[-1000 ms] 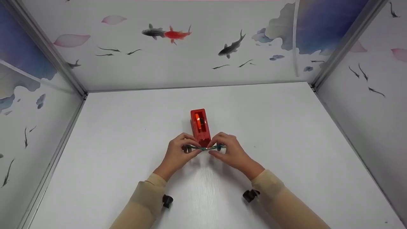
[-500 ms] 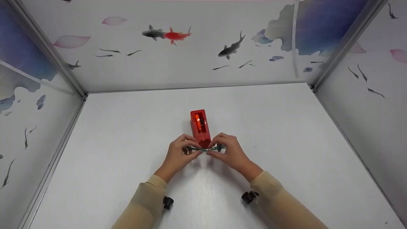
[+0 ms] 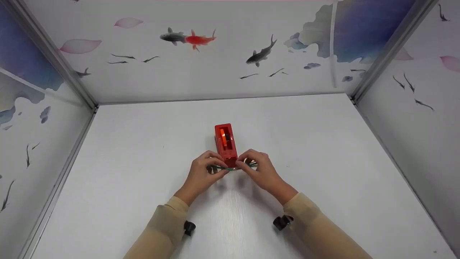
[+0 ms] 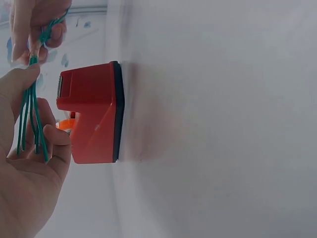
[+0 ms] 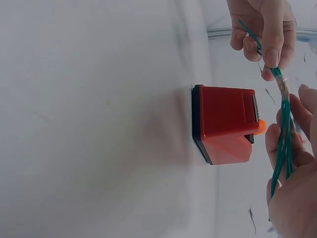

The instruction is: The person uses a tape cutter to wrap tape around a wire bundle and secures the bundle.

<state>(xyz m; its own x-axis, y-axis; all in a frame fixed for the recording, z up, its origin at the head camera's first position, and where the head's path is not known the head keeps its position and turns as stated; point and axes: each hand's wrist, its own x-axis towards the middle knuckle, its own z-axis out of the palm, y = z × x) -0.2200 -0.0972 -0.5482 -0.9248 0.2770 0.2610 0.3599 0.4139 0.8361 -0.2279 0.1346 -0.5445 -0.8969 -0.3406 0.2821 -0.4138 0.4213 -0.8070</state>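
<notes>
A bundle of thin green wires (image 3: 231, 168) stretches between both hands, just in front of a red tape dispenser (image 3: 230, 154). Clear tape (image 5: 283, 88) wraps the bundle's middle. My left hand (image 3: 203, 169) pinches the wires left of the tape between thumb and fingers, as the right wrist view also shows. My right hand (image 3: 261, 171) has thumb and index finger together at the bundle right of the middle; loose green ends (image 4: 32, 124) spread across the left palm, and others pass along the right palm (image 5: 297, 198).
The dispenser carries an orange roll core (image 3: 224, 137) and a toothed cutting edge (image 5: 256, 106). It stands on a white table (image 3: 305, 136). Printed panels (image 3: 230, 68) with fish close in the back and both sides. Black wrist cameras (image 3: 282, 222) sit beside the sleeves.
My right thumb has moved up from below the bundle to meet the index finger. The left hand and the dispenser stay nearly where they were.
</notes>
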